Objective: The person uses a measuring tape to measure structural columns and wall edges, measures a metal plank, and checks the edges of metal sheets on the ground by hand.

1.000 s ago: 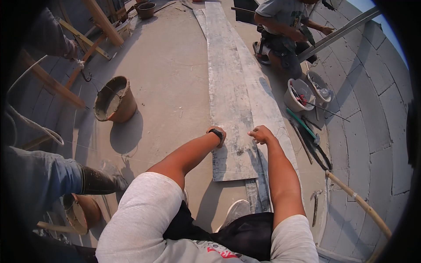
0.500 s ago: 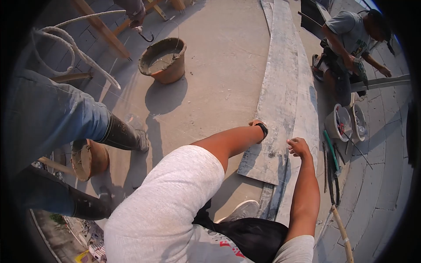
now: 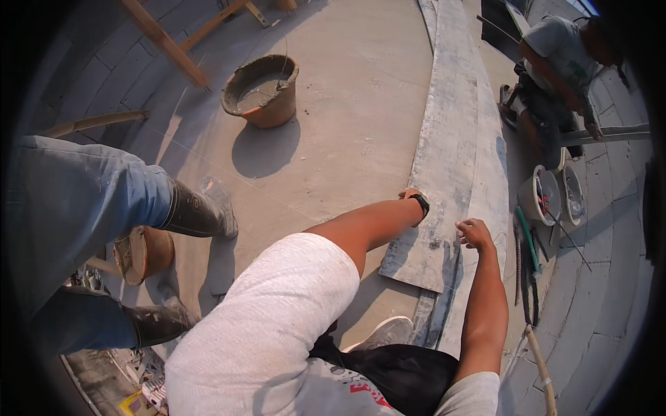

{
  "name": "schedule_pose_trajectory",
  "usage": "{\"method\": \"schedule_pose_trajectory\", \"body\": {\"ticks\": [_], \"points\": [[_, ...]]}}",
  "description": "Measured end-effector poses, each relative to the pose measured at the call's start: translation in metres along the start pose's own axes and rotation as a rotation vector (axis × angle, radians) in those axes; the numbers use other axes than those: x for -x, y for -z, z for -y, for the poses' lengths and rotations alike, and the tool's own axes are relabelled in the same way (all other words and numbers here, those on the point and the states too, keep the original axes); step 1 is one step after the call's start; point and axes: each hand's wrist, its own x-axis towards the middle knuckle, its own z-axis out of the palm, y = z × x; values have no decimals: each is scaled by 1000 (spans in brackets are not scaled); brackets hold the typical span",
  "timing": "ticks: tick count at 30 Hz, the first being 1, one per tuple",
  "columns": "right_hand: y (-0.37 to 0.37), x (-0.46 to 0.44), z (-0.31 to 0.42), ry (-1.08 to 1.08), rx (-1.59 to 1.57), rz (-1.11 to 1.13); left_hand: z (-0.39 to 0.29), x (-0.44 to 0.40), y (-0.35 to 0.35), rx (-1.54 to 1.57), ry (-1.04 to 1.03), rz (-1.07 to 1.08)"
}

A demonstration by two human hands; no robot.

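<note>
My left hand, with a dark band at its wrist, is at the left edge of a long grey, mortar-stained board. Its visible fingers are curled, and whatever they hold is hidden. My right hand hovers over or rests on the boards farther right; which one I cannot tell. The fingers are bent together in a pinch, and anything between them is too small to name. Below both hands, the board's near end lies across another narrow strip.
A bucket of wet mortar stands on the floor, with another bucket behind a person's boots. At right, a person crouches near white pails and a green-handled tool. Timber leans upper left.
The hand with a hook and the white rope at upper left have left the view. The standing person's nearer boot has shifted right. My hands stay in nearly the same place.
</note>
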Motion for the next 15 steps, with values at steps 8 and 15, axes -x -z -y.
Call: {"method": "schedule_pose_trajectory", "body": {"ticks": [8, 15], "points": [[-1, -4, 1, 15, -8, 14, -1, 14, 5, 64, 39, -6], [2, 3, 6, 7, 25, 11, 4, -5, -9, 78, -17, -7]]}}
